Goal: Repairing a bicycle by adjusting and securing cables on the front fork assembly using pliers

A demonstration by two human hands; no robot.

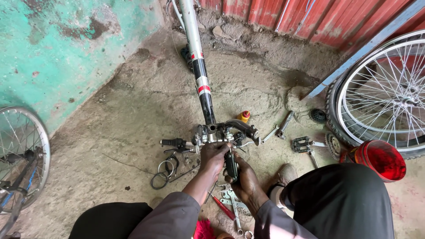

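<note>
A bicycle frame (197, 62), silver and black with red and white bands, lies on the dirt floor with its handlebar assembly (217, 132) toward me. My left hand (213, 156) rests on the stem just below the handlebar. My right hand (245, 181) grips a dark-handled tool (231, 164) whose tip points up into the stem area. Brake levers and loose cables (166, 170) hang off the left side of the bar.
Spanners (233, 204) and a red-handled tool (222, 208) lie under my wrists. A yellow bottle (244, 116), pedal (302, 144), sprockets (317, 116), red container (381, 159) and wheel (387, 93) sit right. Another wheel (20, 155) stands left by the green wall.
</note>
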